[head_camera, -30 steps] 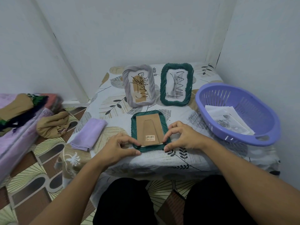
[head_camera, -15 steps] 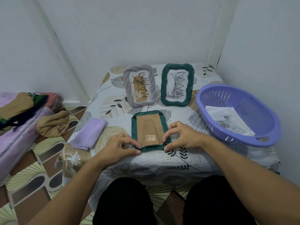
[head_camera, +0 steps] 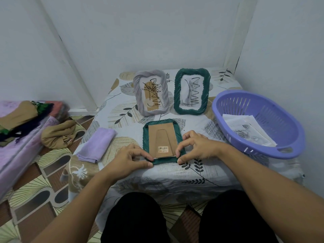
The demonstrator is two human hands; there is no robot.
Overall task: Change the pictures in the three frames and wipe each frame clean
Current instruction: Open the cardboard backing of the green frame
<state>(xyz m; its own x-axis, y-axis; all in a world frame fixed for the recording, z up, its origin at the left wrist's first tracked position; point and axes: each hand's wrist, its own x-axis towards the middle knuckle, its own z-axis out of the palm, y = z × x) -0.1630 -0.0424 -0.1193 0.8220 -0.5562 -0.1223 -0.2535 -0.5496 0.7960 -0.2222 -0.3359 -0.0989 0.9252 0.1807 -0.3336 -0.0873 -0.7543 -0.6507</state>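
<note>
Nothing much has moved: both hands, left hand (head_camera: 130,159) and right hand (head_camera: 196,146), still pinch the bottom corners of the face-down green woven picture frame (head_camera: 147,137) at the picture's middle, so its brown cardboard back (head_camera: 162,137) is not off yet.

A barcode sticker (head_camera: 163,149) sits low on the brown backing board (head_camera: 161,137) of the face-down green frame (head_camera: 146,137), centre of the picture; its print is too small to read.

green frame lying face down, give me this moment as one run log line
green frame face down, cardboard back up | left hand, right hand pinch its near corners | two frames upright behind
</note>
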